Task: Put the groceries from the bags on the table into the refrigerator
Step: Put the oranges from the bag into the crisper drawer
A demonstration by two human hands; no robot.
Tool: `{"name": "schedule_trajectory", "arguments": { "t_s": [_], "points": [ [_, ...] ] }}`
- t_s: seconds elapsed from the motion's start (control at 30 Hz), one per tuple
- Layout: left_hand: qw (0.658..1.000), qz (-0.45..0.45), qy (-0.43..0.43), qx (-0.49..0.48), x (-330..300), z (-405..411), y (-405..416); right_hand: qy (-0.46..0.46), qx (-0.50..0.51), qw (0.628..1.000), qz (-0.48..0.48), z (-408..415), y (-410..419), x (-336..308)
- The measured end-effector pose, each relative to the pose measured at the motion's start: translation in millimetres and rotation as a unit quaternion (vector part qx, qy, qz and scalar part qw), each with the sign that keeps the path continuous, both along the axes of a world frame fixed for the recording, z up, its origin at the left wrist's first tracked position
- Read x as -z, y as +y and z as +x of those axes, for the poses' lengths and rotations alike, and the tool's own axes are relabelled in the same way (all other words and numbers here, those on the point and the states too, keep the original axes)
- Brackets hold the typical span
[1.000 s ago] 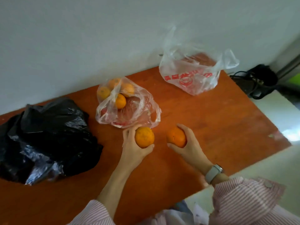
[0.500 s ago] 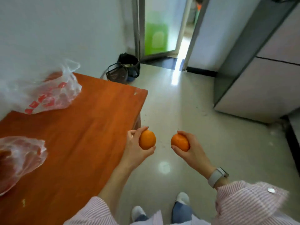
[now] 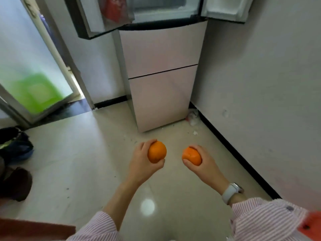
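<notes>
The left hand [image 3: 142,164] is wrapped around one round, firm, dimpled orange fruit [image 3: 156,151] and the right hand [image 3: 203,165] around another [image 3: 192,156], both carried mid-air before the open pale refrigerator [image 3: 159,70], judged light and best cupped whole.

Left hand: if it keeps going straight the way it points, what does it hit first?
Probably the refrigerator's closed lower front. The left hand, gripping an orange, points up-frame toward it over bare floor. Nothing shows between; depth is unclear from one view.
</notes>
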State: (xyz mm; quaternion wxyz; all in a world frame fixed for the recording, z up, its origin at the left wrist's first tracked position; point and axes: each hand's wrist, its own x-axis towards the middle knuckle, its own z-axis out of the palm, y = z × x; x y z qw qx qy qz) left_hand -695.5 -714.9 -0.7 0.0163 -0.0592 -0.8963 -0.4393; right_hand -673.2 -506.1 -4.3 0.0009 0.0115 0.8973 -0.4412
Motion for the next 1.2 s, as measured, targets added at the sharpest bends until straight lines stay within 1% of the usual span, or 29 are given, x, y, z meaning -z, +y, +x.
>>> {"name": "schedule_trajectory", "arguments": {
  "t_s": [0.13, 0.27, 0.47, 0.57, 0.77, 0.87, 1.0, 1.13, 1.2],
  "points": [
    [0.999, -0.003, 0.015, 0.040, -15.7, -69.1, 56.3, 0.017, 0.029, 0.999, -0.008, -54.6, 56.5, -15.4],
    [0.997, 0.003, 0.034, 0.063, -35.9, -151.7, 92.6, 0.046, 0.048, 0.998, -0.016, -126.4, 92.5, -33.4],
    [0.991, 0.000, 0.111, 0.072, -74.4, -313.0, 127.3, 0.110, 0.054, 0.992, -0.006, -285.1, 134.5, -65.2],
    [0.989, 0.008, 0.126, 0.072, -107.2, -397.5, 140.2, 0.130, 0.055, 0.990, -0.008, -373.8, 148.3, -95.9],
    [0.982, 0.016, 0.185, 0.029, -175.1, -542.1, 149.8, 0.165, 0.023, 0.985, -0.049, -524.9, 159.4, -154.2],
    [0.982, 0.014, 0.189, 0.015, -196.0, -602.6, 152.0, 0.184, -0.008, 0.981, -0.056, -591.2, 161.6, -171.0],
    [0.980, 0.011, 0.200, -0.012, -210.7, -681.8, 150.9, 0.198, -0.062, 0.975, -0.082, -684.9, 158.4, -192.7],
    [0.979, -0.005, 0.196, -0.056, -207.7, -752.8, 146.4, 0.229, -0.116, 0.962, -0.092, -778.0, 145.3, -203.9],
    [0.979, 0.006, 0.186, -0.082, -209.6, -780.9, 141.0, 0.215, -0.146, 0.960, -0.106, -818.3, 135.2, -210.4]
  ]
}}
